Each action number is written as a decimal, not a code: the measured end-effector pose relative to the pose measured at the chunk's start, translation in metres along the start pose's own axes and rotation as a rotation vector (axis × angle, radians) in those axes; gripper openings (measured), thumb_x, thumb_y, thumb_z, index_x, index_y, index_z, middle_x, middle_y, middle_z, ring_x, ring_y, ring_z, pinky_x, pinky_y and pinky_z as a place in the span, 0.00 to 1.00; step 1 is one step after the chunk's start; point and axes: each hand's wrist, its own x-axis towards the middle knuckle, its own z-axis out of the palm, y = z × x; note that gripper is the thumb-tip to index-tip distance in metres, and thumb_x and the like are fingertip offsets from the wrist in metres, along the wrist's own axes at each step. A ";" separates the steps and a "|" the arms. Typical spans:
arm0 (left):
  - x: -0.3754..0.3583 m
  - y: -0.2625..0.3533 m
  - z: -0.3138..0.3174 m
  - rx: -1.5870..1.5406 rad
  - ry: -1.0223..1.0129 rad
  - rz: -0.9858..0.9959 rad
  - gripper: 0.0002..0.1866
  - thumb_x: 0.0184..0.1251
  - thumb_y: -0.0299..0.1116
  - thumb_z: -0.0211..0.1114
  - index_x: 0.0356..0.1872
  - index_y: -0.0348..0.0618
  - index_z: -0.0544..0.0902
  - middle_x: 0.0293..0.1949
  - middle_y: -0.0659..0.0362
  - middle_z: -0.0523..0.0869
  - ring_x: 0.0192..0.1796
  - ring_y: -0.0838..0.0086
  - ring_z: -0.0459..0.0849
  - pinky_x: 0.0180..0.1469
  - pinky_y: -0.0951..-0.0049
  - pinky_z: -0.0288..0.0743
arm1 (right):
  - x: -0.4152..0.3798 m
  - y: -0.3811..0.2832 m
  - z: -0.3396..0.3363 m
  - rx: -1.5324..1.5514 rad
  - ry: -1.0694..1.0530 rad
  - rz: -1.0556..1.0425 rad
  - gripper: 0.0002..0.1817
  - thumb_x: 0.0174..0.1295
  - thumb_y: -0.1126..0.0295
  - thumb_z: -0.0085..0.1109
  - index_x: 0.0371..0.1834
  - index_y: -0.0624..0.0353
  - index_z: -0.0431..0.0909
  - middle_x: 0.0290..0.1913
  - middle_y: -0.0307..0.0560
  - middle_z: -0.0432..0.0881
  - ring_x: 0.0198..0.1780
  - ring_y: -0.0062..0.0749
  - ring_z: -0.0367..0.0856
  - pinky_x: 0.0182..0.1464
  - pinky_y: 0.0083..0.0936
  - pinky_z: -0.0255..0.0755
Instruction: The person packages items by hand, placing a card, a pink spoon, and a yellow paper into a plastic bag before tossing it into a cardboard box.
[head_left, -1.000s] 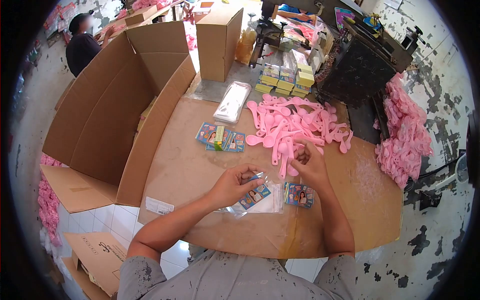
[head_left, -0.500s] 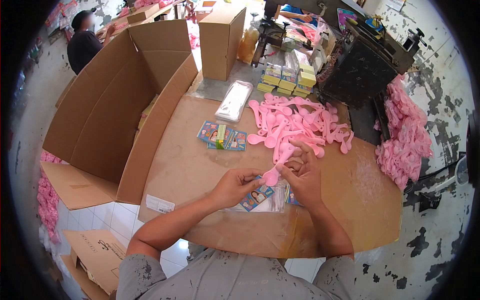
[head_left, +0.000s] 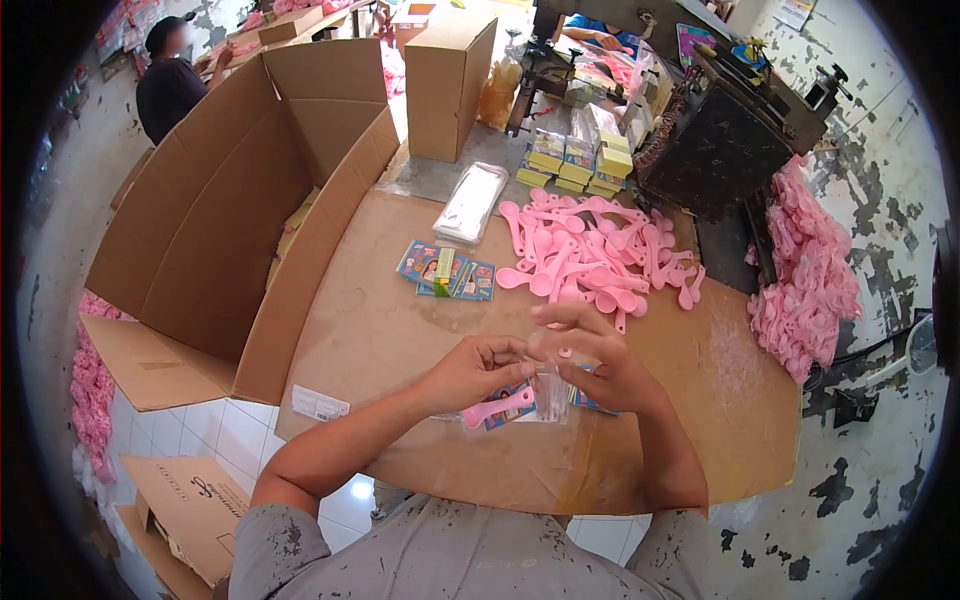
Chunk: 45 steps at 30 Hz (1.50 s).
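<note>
My left hand is closed, thumb and fingers pinched, above the plastic bags. A pink measuring spoon lies across a blue printed card just under these fingers; part of the card is covered. Beside it, my right hand has its fingers apart and curved over clear plastic bags. A small pink bit shows between its thumb and fingers, too little to name. More blue cards lie partly beneath the right hand. Beyond both hands spreads a heap of pink spoons.
A banded bundle of cards and a stack of clear bags lie farther back. Card stacks stand near a dark machine. A large open carton is at left; bagged pink items hang right. Another person works behind.
The pink spoon has moved from between my hands down onto the card below my left hand. My right hand has let go of it and spread its fingers over the bags.
</note>
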 end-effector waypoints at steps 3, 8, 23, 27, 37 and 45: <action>-0.001 -0.004 -0.001 -0.058 -0.015 0.052 0.17 0.83 0.32 0.64 0.66 0.38 0.80 0.59 0.53 0.88 0.64 0.68 0.86 0.66 0.66 0.78 | 0.009 -0.007 -0.009 0.038 -0.050 -0.112 0.09 0.60 0.77 0.74 0.43 0.59 0.88 0.61 0.48 0.85 0.64 0.43 0.82 0.62 0.40 0.75; -0.002 0.008 0.002 0.458 0.185 0.574 0.24 0.74 0.25 0.65 0.70 0.42 0.79 0.68 0.53 0.84 0.72 0.67 0.80 0.72 0.62 0.74 | 0.017 -0.051 -0.017 -0.392 -0.014 -0.173 0.09 0.64 0.77 0.72 0.46 0.60 0.87 0.48 0.46 0.89 0.53 0.45 0.87 0.53 0.40 0.79; -0.015 0.018 0.021 0.399 0.241 0.392 0.17 0.80 0.26 0.65 0.66 0.38 0.83 0.44 0.52 0.96 0.46 0.73 0.95 0.48 0.74 0.87 | 0.003 -0.030 0.010 -0.355 0.472 0.035 0.10 0.67 0.77 0.70 0.51 0.61 0.86 0.46 0.47 0.89 0.43 0.38 0.89 0.42 0.33 0.82; -0.017 0.021 0.022 0.418 0.280 0.392 0.20 0.78 0.25 0.67 0.68 0.38 0.82 0.42 0.53 0.96 0.44 0.76 0.94 0.45 0.74 0.87 | 0.007 -0.035 0.015 -0.729 0.418 -0.229 0.12 0.59 0.76 0.73 0.47 0.58 0.87 0.50 0.44 0.86 0.54 0.41 0.86 0.56 0.38 0.77; -0.014 0.000 0.016 0.945 0.285 0.552 0.29 0.71 0.24 0.72 0.73 0.36 0.77 0.39 0.53 0.95 0.37 0.70 0.96 0.36 0.71 0.87 | 0.013 -0.015 0.034 -1.099 0.154 -0.234 0.12 0.55 0.70 0.70 0.43 0.59 0.84 0.46 0.43 0.83 0.57 0.38 0.83 0.62 0.39 0.70; -0.012 0.013 0.013 0.602 0.220 0.294 0.25 0.77 0.25 0.68 0.73 0.41 0.78 0.43 0.56 0.96 0.41 0.79 0.93 0.43 0.76 0.86 | -0.025 -0.021 -0.035 0.203 0.102 0.332 0.05 0.68 0.74 0.61 0.38 0.61 0.75 0.34 0.45 0.80 0.37 0.33 0.83 0.40 0.29 0.76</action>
